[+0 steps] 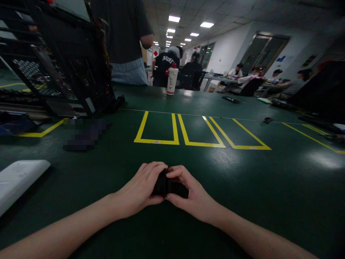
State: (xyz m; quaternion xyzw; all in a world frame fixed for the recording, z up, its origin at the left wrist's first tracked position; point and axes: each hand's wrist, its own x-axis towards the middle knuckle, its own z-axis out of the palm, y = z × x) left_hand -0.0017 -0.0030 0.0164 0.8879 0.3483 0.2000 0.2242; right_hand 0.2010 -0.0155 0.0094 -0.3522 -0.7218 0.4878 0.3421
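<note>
Low in the middle of the view, a small black boxy object (161, 183) is held between both hands, just over or on the dark green table (242, 194). My left hand (140, 187) is closed around its left side, fingers over the top and thumb below. From the other side, the fingertips and thumb of my right hand (192, 192) pinch its right edge. A dark patch fills the gap inside the right hand's curl; whether it is part of the object I cannot tell. The object's exact kind is too dark to make out.
Yellow tape outlines (156, 141) mark the table ahead. A white box-like item (21, 180) lies at left, below an open black computer case (78, 68). A white cup (171, 81) stands at the far edge, near a standing person (124, 39). Dark equipment (320, 93) is at right.
</note>
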